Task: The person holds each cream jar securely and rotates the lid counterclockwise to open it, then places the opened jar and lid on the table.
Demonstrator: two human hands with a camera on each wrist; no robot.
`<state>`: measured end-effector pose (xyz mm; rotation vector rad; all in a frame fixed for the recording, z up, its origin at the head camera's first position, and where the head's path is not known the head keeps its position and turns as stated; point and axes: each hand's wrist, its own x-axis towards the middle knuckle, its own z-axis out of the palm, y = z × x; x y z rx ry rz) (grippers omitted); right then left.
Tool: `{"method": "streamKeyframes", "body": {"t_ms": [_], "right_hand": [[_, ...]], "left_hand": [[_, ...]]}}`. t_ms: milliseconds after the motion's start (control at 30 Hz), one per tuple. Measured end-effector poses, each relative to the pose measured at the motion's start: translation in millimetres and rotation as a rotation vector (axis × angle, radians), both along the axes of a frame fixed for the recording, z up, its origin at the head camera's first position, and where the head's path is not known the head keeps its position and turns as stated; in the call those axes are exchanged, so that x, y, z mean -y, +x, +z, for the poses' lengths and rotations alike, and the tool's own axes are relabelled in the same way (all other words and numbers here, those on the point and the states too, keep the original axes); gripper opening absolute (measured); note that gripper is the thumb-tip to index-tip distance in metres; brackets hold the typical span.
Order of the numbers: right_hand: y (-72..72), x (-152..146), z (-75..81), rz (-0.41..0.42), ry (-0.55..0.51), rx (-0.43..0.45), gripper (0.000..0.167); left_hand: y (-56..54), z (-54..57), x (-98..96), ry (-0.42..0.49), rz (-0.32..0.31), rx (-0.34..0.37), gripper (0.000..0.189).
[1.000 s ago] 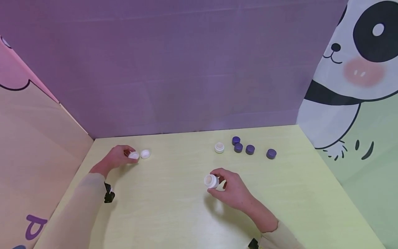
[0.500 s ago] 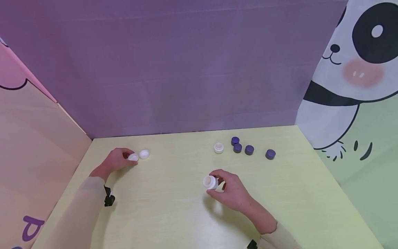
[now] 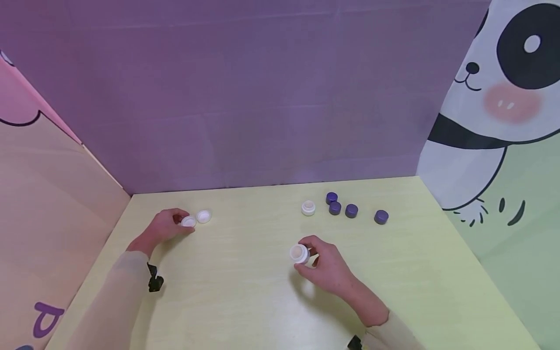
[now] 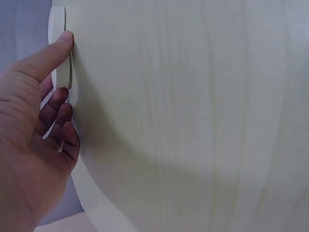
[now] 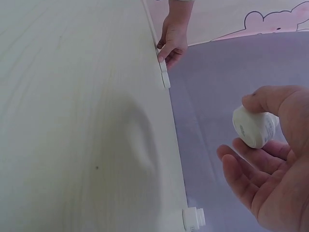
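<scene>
STEP: apparently handling jar and disc | LEFT HAND (image 3: pixel 165 225): grip pinches white disc (image 3: pixel 188 221), left of frame; another disc (image 3: pixel 203 216) beside | RIGHT HAND (image 3: pixel 327 266): grip holds open white jar (image 3: pixel 299 253) raised, lower centre, contents unclear | RIGHT: 1 uncapped jar (image 3: pixel 308 208), 4 purple caps (image 3: pixel 351 210) | NEXT: likely needs steady jar

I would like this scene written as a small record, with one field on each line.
Left hand: pinches a white lid
Next to that lid: second lid, also white
Right hand: holds a white jar, uncapped, above the table
Standing jar: white, uncapped
Purple caps: four, right of the standing jar
</scene>
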<state>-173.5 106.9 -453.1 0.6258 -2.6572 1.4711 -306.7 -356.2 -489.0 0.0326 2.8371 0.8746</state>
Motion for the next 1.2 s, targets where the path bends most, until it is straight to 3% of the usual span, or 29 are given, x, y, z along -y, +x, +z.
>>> {"method": "streamKeyframes", "body": {"t_ms": [167, 400, 533, 733, 967, 1200], "right_hand": [[-4.4, 0.5, -1.9, -0.049, 0.004, -0.004, 0.037], [-9.3, 0.2, 0.0, -0.168, 0.031, -0.074, 0.038], [-14.1, -2.2, -0.1, -0.219, 0.042, -0.065, 0.036], [-23.6, -6.2, -2.8, -0.265, 0.062, -0.004, 0.036], [-39.4, -10.1, -5.1, -0.3, 0.088, 0.0, 0.036], [-55.2, -13.4, -1.3, -0.322, 0.121, 0.034, 0.036]], "left_hand": [[5.1, 1.0, 0.0, 0.01, -0.006, -0.023, 0.068], [19.6, 8.4, -5.6, 0.048, -0.034, -0.2, 0.06], [28.5, 14.0, -16.1, 0.074, -0.057, -0.272, 0.05], [40.8, 22.5, -39.1, 0.117, -0.078, -0.298, 0.036], [52.5, 27.1, -67.3, 0.167, -0.147, -0.33, 0.029], [66.9, 29.3, -90.7, 0.193, -0.205, -0.299, 0.024]]}}
